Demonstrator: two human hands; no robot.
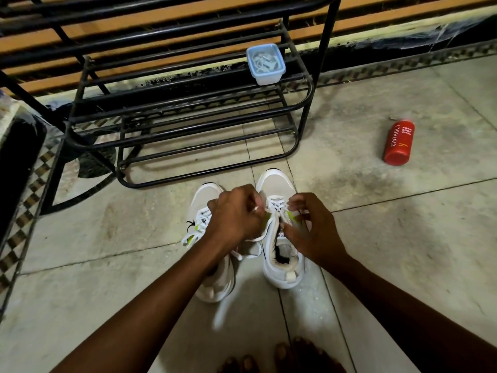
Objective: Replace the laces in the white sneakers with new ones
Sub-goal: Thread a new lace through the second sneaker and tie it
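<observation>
both hands, left hand [236,214] and right hand [309,230], pinch the floppy lace [275,207] on the right sneaker [279,232] at 6 o'clock on the floor. thin, slippery stuff, so grab near the eyelets.
</observation>
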